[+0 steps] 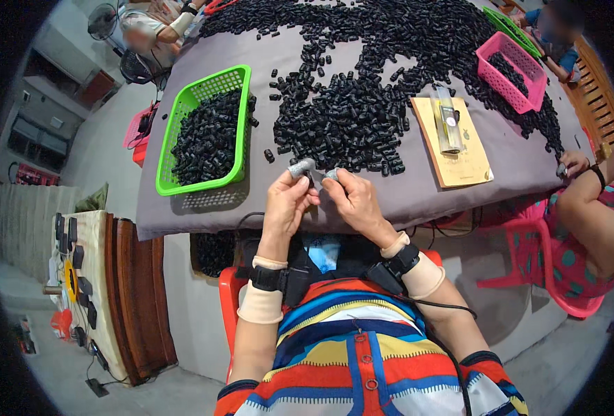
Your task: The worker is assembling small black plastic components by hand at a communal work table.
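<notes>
Both hands meet just over the table's near edge. My left hand (290, 201) has grey tape round a fingertip, and its thumb and fingers pinch what looks like a small black part, mostly hidden. Close beside it, my right hand (355, 200) is closed, with grey wrapping at a fingertip; whatever it grips is too small to make out. Just beyond the hands lies a heap of small black cylindrical plastic parts (341, 121). A single black part (269, 155) sits apart, left of that heap.
To the left stands a green basket (244, 132) full of black parts. A clear plastic case lies on a tan booklet (452, 166) at right. Farther off are a pink basket (487, 87) and a wide spread of parts. Other people sit around the table; a pink chair (549, 263) stands right.
</notes>
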Motion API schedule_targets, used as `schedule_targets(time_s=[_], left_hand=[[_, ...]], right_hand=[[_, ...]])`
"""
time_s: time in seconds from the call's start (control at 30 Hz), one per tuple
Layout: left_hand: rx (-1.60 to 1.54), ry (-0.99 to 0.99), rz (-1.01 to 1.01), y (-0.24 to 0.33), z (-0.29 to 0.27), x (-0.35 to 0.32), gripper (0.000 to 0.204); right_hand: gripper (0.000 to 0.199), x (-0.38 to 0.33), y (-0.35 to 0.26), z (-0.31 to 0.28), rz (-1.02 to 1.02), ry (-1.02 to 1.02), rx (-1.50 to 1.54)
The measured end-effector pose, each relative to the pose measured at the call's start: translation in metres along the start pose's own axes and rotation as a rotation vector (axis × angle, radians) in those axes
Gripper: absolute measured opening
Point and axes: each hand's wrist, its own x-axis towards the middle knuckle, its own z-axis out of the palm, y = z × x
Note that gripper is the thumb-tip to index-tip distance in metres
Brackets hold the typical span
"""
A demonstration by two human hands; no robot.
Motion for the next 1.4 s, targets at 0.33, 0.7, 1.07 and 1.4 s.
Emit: schedule_targets(time_s=[0.33,0.7,1.07,1.4], left_hand=[[-0.168,-0.059,-0.044,-0.012,-0.009,-0.001,0.026],[-0.180,-0.117,-0.053,-0.014,-0.017,0.000,0.029],[-0.170,-0.115,-0.057,-0.011,-0.012,-0.003,0.023],[-0.168,-0.135,-0.065,-0.011,-0.015,-0.001,0.025]], right_hand=[[0.019,-0.002,-0.002,-0.001,-0.132,-0.074,-0.083],[0.020,-0.002,-0.002,0.000,-0.144,-0.061,-0.105],[0.020,-0.001,-0.002,0.001,-0.172,-0.066,-0.129],[0.019,-0.001,-0.004,0.003,-0.174,-0.063,-0.143]])
